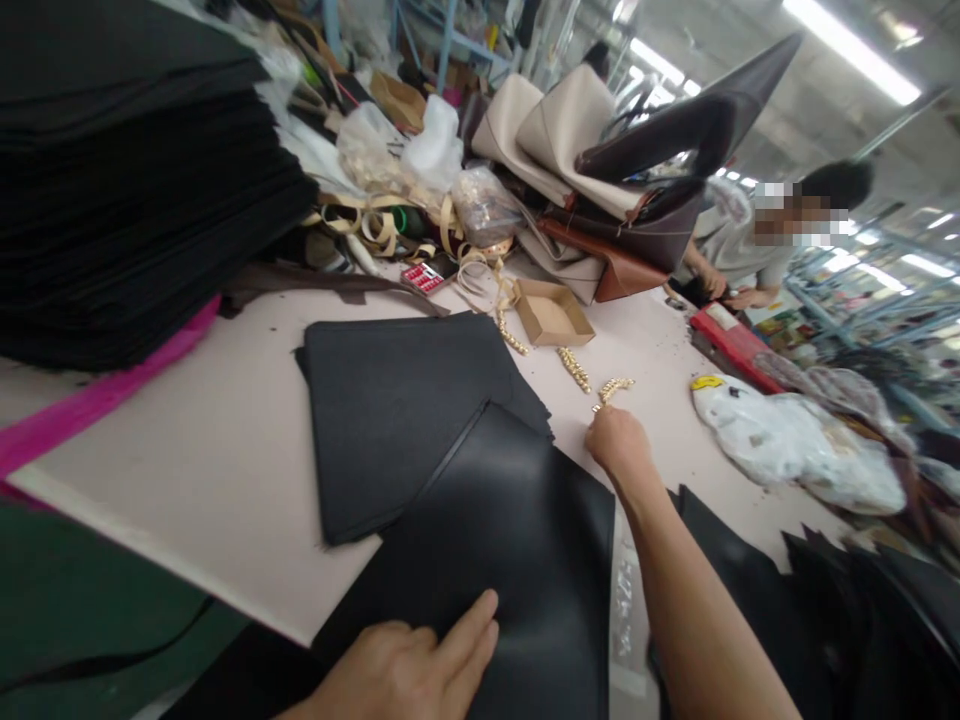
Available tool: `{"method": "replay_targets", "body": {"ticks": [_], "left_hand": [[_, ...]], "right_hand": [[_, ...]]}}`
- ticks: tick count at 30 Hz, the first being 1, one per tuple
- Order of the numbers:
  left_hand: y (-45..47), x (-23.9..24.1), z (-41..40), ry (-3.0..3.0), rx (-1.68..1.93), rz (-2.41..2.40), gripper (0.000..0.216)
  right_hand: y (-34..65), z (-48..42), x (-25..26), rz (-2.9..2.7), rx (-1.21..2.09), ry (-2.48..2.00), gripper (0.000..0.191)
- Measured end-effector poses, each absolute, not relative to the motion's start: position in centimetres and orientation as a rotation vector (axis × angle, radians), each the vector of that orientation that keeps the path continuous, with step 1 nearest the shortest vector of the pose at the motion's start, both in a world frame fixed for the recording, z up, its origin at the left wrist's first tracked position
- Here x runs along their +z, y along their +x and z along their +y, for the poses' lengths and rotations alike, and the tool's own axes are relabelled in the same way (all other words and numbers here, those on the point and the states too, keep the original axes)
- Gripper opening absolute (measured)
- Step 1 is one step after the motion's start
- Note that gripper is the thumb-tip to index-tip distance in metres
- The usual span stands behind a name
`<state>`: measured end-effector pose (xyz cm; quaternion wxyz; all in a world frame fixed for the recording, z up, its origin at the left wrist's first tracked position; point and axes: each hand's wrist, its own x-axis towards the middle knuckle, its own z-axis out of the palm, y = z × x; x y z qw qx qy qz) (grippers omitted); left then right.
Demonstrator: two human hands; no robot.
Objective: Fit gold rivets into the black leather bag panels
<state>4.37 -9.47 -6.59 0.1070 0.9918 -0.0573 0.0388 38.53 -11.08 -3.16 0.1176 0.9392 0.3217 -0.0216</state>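
Observation:
My left hand [409,665] lies flat with fingers stretched on a smooth black leather sheet [517,540] at the near table edge. That sheet overlaps a pile of matte black panels [390,410]. My right hand [619,445] reaches forward past the sheet's far corner, fingers curled in a pinch at the end of a gold chain [613,388]; whether it grips the chain is hidden. More gold chain pieces [574,368] trail toward a small open cardboard box [553,312].
A tall stack of black sheets [127,180] fills the left. Beige and brown bags [600,170], plastic bags and straps clutter the far side. A white plastic bag [795,440] lies right, black pieces [825,610] near right. Another person [750,250] works beyond.

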Motion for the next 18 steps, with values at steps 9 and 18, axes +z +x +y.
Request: {"method": "replay_targets", "body": {"ticks": [9, 18], "left_hand": [[3.7, -6.3, -9.5, 2.866, 0.049, -0.252, 0.052], [3.5, -6.5, -9.7, 2.845, 0.248, -0.211, 0.044]], "right_hand": [[40.2, -11.8, -2.6, 0.885, -0.245, 2.913, 0.025], [29.8, -17.9, -1.8, 1.19, -0.742, 3.173, 0.035]]}}
